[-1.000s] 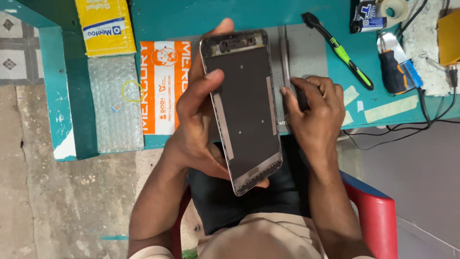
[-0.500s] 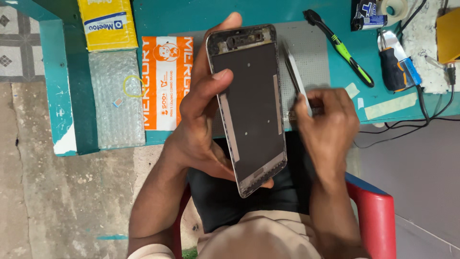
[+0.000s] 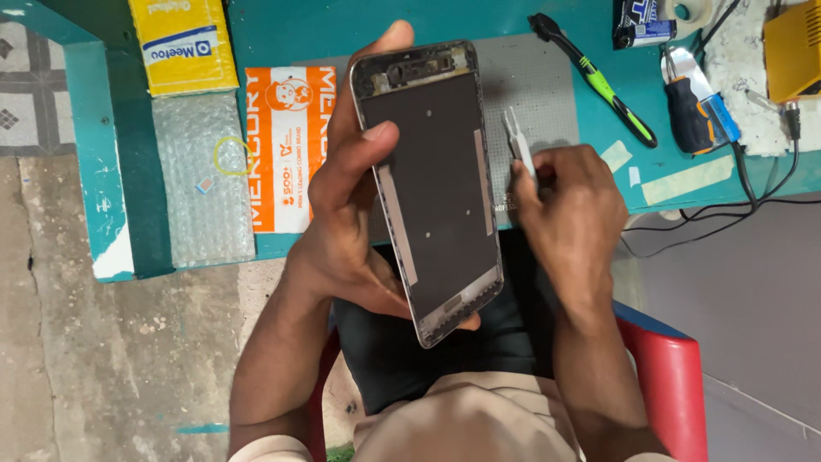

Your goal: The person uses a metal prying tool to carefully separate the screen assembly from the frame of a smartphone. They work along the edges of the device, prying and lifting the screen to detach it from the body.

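Left hand (image 3: 351, 222): wrapped around phone frame (image 3: 432, 184), thumb on its face, fingers behind; frame held tilted at frame centre.
Right hand (image 3: 569, 205): fingers pinched together on tweezers (image 3: 517, 145), tips pointing up, just right of the phone frame.
Table (image 3: 513, 21): teal, top of frame.
Upper right: green-handled tool (image 3: 611, 94), screwdriver (image 3: 688, 115).
Upper left: yellow box (image 3: 184, 43), bubble wrap (image 3: 201, 180).

left hand (image 3: 359, 231) grips opened phone frame (image 3: 432, 188), held tilted above teal table (image 3: 590, 111) | right hand (image 3: 569, 214) pinches white tweezers (image 3: 517, 150) just beside frame's right edge | green-handled tool (image 3: 611, 103), orange packet (image 3: 286, 154), bubble wrap (image 3: 201, 184) on table
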